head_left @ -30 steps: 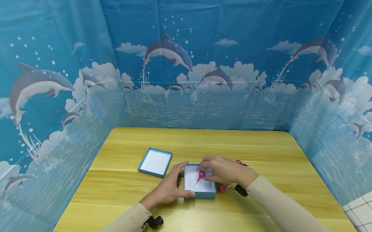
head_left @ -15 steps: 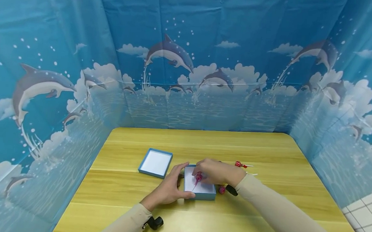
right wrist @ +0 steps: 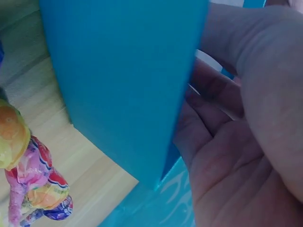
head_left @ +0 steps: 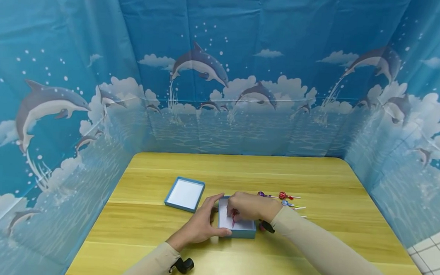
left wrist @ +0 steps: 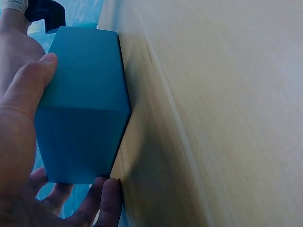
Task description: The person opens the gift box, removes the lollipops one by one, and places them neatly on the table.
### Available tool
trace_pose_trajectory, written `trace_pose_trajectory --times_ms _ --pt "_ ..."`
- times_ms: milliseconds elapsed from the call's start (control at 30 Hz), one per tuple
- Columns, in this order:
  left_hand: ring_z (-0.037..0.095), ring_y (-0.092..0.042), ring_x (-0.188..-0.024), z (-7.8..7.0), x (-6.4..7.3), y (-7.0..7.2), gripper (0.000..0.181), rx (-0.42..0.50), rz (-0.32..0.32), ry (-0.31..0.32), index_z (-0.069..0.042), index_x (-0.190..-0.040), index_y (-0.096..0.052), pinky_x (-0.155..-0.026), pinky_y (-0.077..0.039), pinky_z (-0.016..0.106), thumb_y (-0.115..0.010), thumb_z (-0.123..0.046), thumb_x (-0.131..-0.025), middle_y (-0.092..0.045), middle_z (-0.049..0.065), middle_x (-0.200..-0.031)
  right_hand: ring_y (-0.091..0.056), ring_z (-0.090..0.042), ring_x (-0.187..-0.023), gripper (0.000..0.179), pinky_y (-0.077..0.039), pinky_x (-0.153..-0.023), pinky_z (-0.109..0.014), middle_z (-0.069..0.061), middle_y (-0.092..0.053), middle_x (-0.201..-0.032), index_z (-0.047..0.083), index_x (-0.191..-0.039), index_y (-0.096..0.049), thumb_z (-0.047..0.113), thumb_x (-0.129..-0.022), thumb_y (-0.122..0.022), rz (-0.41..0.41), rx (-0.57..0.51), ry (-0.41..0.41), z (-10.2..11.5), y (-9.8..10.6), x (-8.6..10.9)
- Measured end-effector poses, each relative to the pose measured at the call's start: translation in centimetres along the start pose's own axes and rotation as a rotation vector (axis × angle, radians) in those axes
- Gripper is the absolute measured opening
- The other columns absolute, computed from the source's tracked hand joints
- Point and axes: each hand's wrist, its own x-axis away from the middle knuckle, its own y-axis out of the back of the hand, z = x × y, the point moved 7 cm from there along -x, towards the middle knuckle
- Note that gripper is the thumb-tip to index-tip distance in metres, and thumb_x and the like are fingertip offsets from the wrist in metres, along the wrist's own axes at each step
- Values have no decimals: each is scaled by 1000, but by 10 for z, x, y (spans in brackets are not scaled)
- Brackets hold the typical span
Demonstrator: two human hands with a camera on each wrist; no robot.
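Observation:
An uncovered blue box (head_left: 245,233) with a white inside stands near the middle of the table. My left hand (head_left: 197,224) holds its left side, thumb at the near wall and fingers at the far corner. In the left wrist view the thumb and fingers span the box (left wrist: 83,71). Inside the box, my right hand (head_left: 251,206) has curled fingers over a pink lollipop (head_left: 233,219). Only a bit of the lollipop's wrapper and stick shows below the fingers; its head is hidden. The right wrist view has the hand (right wrist: 227,156) reaching over the box wall (right wrist: 118,85).
A blue box lid (head_left: 184,193), white inside up, lies left of the box on the yellow wooden table (head_left: 144,229). Right of the box lie several wrapped lollipops, among them a purple one (head_left: 261,194), a red one (head_left: 282,195) and a blue one (head_left: 285,203). A dolphin-print curtain (head_left: 220,125) surrounds the table.
My right hand has shifted left within the box and closed over the pink lollipop, covering its head. More lollipops on the right are uncovered. The left hand stays on the box.

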Motion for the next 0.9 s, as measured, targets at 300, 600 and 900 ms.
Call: trace_pose_trajectory --times_ms 300,600,900 --pt "30 -53 -161 1 0 -1 118 7 -2 1 -21 -186 -28 -126 -52 56 -98 -51 -96 -37 11 -188 -75 0 -88 4 -62 -81 -16 3 -89 -101 13 -104 -92 13 -105 -88 -11 16 -10 -3 -1 3" --pt "30 -55 -158 1 0 0 118 0 -1 11 -21 -186 -27 -121 -55 52 -98 -51 -96 -37 11 -188 -68 -4 -88 4 -59 -79 -17 0 -82 -106 12 -109 -88 14 -109 -84 -81 2 -5 -5 4 8" --pt "33 -58 -159 0 -1 -1 117 24 12 8 -21 -186 -27 -121 -57 51 -97 -49 -98 -36 12 -188 -73 -10 -96 18 -64 -84 -20 -7 -77 -117 3 -124 -85 13 -108 -85 -133 -64 -69 -6 9 22"
